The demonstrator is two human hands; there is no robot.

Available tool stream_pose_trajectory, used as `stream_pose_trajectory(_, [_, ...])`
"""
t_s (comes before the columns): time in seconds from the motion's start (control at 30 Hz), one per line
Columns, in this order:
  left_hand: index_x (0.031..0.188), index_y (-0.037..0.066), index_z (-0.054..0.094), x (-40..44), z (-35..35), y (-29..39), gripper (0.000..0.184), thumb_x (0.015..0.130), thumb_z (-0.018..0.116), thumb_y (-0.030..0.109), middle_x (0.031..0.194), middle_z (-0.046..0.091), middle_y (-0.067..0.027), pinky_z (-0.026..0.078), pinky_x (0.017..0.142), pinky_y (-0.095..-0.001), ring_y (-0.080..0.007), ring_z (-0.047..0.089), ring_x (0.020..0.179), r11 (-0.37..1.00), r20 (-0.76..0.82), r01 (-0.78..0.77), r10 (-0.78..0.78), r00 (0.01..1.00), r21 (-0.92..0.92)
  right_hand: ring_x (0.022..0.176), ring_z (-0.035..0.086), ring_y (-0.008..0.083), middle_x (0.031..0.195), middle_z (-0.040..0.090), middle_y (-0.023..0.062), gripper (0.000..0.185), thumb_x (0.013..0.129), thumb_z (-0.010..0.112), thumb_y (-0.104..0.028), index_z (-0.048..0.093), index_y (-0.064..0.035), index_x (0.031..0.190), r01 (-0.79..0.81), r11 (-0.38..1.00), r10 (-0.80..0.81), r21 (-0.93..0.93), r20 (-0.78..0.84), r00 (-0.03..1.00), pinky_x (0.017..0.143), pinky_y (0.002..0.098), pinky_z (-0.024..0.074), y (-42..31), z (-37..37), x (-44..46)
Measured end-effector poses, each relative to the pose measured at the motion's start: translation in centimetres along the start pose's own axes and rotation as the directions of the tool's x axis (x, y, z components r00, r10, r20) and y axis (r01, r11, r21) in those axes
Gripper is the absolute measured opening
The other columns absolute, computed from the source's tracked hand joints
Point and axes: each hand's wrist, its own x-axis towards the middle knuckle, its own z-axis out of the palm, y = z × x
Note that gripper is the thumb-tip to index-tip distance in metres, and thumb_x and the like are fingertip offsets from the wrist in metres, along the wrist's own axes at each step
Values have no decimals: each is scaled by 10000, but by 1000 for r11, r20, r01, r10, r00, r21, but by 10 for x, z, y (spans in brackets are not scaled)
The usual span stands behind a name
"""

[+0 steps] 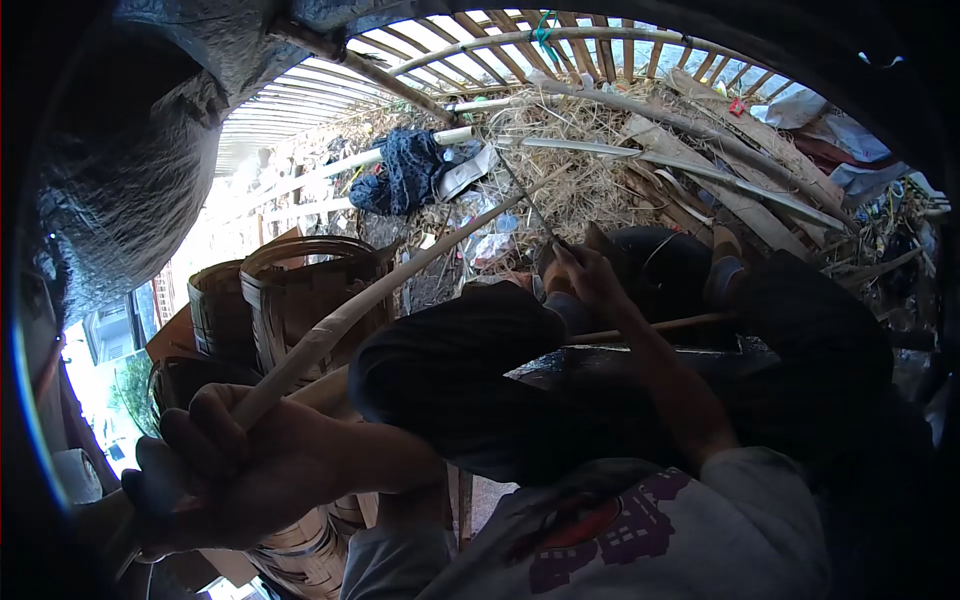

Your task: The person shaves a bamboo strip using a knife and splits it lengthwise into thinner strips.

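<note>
My left hand is closed around a long pale bamboo strip at the lower left. From that fist the strip slants up and away to the right, over my bent knee. In my right hand, closed near my feet, is what looks like a long thin knife. Its dark blade points up and to the left and crosses the strip near its far end. Whether blade and strip touch, I cannot tell. The knife's handle is hidden in my fingers.
Woven baskets stand at the left. Ahead, wood shavings and litter cover the ground, with a dark blue cloth among them. Long planks lie at the right. A slatted bamboo fence closes the far side.
</note>
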Motion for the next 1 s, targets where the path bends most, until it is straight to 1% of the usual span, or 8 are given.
stream_pose_trajectory(0.07, [697, 120, 493, 3, -5, -3, 434, 945, 428, 470, 530, 368, 41, 214, 389, -200, -55, 248, 408, 1000, 28, -20, 21, 999, -18, 570, 516, 118, 617, 551, 63, 360, 945, 482, -358, 592, -18, 903, -113, 993, 112, -27, -17, 994, 550, 311, 415, -11, 3, -1])
stream_pose_trajectory(0.13, [698, 118, 492, 3, -6, -4, 441, 944, 424, 477, 526, 364, 41, 216, 391, -202, -57, 246, 407, 999, 47, -33, 34, 998, -28, 557, 497, 107, 610, 539, 37, 341, 941, 496, -348, 597, -23, 931, 222, 974, -218, -53, 61, 974, 540, 299, 409, -36, 20, -15])
stream_pose_trajectory(0.27, [735, 135, 468, 3, 2, -6, 394, 966, 387, 444, 566, 297, 41, 157, 374, -200, -63, 201, 438, 996, -3, -35, 35, 999, 81, 537, 482, 108, 605, 534, 16, 320, 936, 512, -337, 593, -27, 928, 363, 915, -391, 178, 161, 906, 529, 289, 401, -57, 39, -32])
stream_pose_trajectory(0.47, [766, 132, 473, 5, -12, -6, 397, 971, 363, 454, 580, 317, 39, 158, 374, -192, -60, 205, 443, 998, 99, -16, 22, 995, -57, 594, 591, 169, 635, 586, 88, 504, 913, 475, -494, 641, -18, 927, -283, 939, 262, -195, -125, 957, 571, 308, 460, 90, -14, 43])
stream_pose_trajectory(0.57, [698, 136, 467, 4, -2, -4, 436, 957, 383, 477, 557, 351, 47, 193, 383, -192, -54, 247, 438, 999, 79, -17, 20, 997, -36, 932, 626, 356, 911, 648, 237, 616, 868, 426, -607, 666, -46, 945, -202, 881, 238, -429, 32, 971, 807, 428, 459, 87, -27, 38])
stream_pose_trajectory(0.67, [636, 141, 465, 6, 0, -5, 476, 942, 409, 500, 533, 397, 53, 226, 385, -194, -51, 288, 427, 1000, 18, 22, -22, 1000, -4, 966, 621, 339, 926, 647, 233, 594, 873, 436, -591, 660, -55, 997, -174, 881, 219, -441, 54, 974, 856, 411, 455, 62, 20, 29])
stream_pose_trajectory(0.8, [688, 114, 451, 16, -8, -11, 413, 969, 399, 412, 566, 360, 50, 161, 379, -201, -47, 218, 433, 988, 136, 65, -46, 990, -139, 804, 645, 342, 833, 649, 206, 555, 885, 453, -554, 654, -40, 942, -34, 931, 65, -364, 73, 995, 725, 411, 476, 52, 56, 16])
stream_pose_trajectory(1.0, [693, 115, 416, 21, -13, -18, 409, 965, 412, 421, 544, 322, 48, 163, 379, -197, -44, 211, 425, 1000, 27, 2, -2, 1000, -30, 744, 641, 219, 762, 651, 123, 417, 811, 619, -403, 650, 1, 906, -279, 945, 277, -171, -36, 960, 682, 342, 484, 149, 19, 16])
